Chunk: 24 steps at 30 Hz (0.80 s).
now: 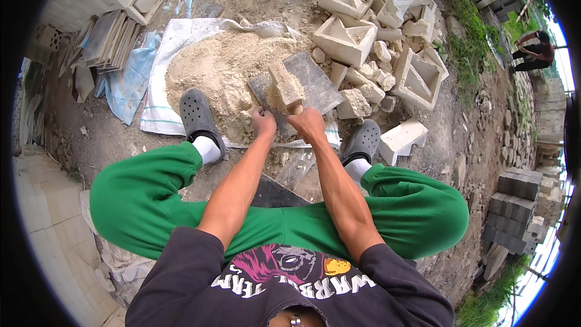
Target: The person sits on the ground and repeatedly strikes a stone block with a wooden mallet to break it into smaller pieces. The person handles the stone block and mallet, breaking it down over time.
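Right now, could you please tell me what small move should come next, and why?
I would probably draw the left hand slightly farther left before lifting the block-headed mallet. The right hand grips its handle, its head lies over the dark slab, and the left hand sits close beside it. Whether the left hand grips anything is unclear.

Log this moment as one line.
right hand: grips handled block | left hand: by dark slab | pale powder: on white sheet
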### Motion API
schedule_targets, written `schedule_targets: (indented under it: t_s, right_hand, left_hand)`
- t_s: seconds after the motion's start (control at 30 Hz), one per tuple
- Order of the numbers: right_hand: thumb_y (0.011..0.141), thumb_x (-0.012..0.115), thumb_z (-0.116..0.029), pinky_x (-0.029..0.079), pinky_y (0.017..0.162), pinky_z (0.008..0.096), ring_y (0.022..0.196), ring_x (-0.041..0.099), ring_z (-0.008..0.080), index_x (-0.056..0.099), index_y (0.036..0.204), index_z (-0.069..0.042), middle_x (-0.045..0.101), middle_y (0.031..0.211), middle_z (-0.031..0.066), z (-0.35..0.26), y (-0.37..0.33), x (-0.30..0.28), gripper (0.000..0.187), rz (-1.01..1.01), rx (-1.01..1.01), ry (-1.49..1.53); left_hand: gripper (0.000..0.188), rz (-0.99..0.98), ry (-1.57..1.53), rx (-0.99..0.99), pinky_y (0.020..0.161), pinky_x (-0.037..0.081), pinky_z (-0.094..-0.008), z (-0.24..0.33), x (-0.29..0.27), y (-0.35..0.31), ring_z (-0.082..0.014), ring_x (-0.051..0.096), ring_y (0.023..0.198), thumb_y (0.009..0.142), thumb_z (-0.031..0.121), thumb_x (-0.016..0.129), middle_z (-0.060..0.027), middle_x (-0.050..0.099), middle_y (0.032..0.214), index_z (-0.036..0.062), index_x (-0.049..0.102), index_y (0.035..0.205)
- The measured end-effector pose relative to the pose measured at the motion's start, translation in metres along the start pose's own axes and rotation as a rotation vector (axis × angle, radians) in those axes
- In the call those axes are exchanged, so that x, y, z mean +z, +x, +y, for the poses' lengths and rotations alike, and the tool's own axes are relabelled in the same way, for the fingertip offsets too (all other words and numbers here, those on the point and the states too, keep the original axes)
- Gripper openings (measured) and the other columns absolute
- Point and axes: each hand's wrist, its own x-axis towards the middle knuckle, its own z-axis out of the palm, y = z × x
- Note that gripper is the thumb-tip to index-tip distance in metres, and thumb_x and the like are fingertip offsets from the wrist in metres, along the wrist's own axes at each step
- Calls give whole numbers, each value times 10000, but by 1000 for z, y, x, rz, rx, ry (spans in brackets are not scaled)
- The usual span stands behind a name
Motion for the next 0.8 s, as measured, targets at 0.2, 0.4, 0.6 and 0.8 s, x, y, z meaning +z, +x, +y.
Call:
schedule_targets:
  t_s: [0.2,0.4,0.6,0.8]
  right_hand:
    - [685,739,-331,563,756,439,814,723,383,706,862,107,709,814,280,-16,-15,1,473,68,-205,124]
    - [682,745,-312,569,660,384,675,723,300,706,794,89,719,747,210,23,10,7,418,-102,37,112]
    - [729,746,-182,516,479,349,506,636,218,642,728,60,623,615,113,11,10,-42,264,-61,146,508]
    - [713,736,-239,521,511,354,519,653,221,664,737,75,653,630,121,48,21,-72,323,128,174,616]
  left_hand:
    - [397,64,58,78,912,495,-419,-20,-1,7,-360,662,1049,920,264,570,-202,703,1111,-2,647,1205]
    - [431,-31,186,3,885,501,-453,9,-6,-13,-382,672,1000,933,368,591,-211,718,1060,-10,694,1112]
    - [604,-216,57,-211,693,582,-429,-27,-4,-20,-340,699,878,960,527,570,-227,692,1003,-66,658,1038]
    - [766,-268,-18,-326,659,611,-399,4,5,-41,-325,699,870,964,590,538,-255,647,1066,-161,589,1107]
